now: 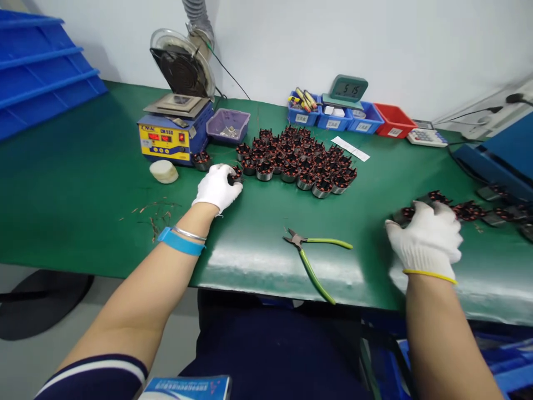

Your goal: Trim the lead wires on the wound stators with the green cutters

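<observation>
My left hand (219, 188), in a white glove, has its fingers wrapped round a motor stator (236, 175) at the left edge of a large cluster of stators (291, 155). These are dark rings with copper windings and upright prongs. On the right, my gloved right hand (427, 236) reaches over another group of stators (470, 211) and grips a motor stator (403, 215), partly hidden by the fingers. Diagonal cutters (297, 240) with green handles lie with jaws apart between my hands.
A blue-and-yellow solder pot unit (175, 136) stands at the back left beside a purple tray (228, 125). A single stator (201, 160), a round pale pad (164, 171) and wire scraps (156, 216) lie nearby. Small blue bins (302, 118) and a red bin (393, 120) line the wall.
</observation>
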`<action>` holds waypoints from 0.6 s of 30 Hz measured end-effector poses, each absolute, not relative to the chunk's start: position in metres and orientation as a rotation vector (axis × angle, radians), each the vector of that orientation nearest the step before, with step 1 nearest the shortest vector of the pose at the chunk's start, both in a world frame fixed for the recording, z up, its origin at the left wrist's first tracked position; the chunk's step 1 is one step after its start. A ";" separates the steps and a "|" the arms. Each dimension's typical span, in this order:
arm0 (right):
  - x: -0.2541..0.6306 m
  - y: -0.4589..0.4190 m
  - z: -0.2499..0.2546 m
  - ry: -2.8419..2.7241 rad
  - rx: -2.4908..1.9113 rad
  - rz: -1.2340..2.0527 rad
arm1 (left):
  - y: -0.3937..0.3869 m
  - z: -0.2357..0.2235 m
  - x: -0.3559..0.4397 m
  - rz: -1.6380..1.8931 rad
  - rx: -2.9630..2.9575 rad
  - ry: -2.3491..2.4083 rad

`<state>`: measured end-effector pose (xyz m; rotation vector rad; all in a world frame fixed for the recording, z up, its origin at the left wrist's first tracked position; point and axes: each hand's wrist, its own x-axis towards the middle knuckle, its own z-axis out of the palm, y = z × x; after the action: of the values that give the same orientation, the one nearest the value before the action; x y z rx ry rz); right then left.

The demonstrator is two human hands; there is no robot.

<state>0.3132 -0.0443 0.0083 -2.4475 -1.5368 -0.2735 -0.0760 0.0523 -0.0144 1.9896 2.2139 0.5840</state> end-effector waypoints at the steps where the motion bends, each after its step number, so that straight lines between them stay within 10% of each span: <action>1: 0.306 -0.045 0.005 -1.609 -2.318 -0.302 | 0.054 -0.015 -0.075 0.550 1.992 2.218; 7: 0.209 -0.017 -0.012 -2.424 -1.599 0.125 | 0.054 -0.017 -0.075 0.630 1.928 2.264; 18: 0.149 0.064 -0.004 -2.524 -1.785 0.261 | 0.051 -0.014 -0.081 1.055 1.807 2.187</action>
<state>0.1486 0.0637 -0.0039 -1.7846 -2.5245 0.2607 -0.0812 0.0507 -0.0136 1.8072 2.1867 1.0555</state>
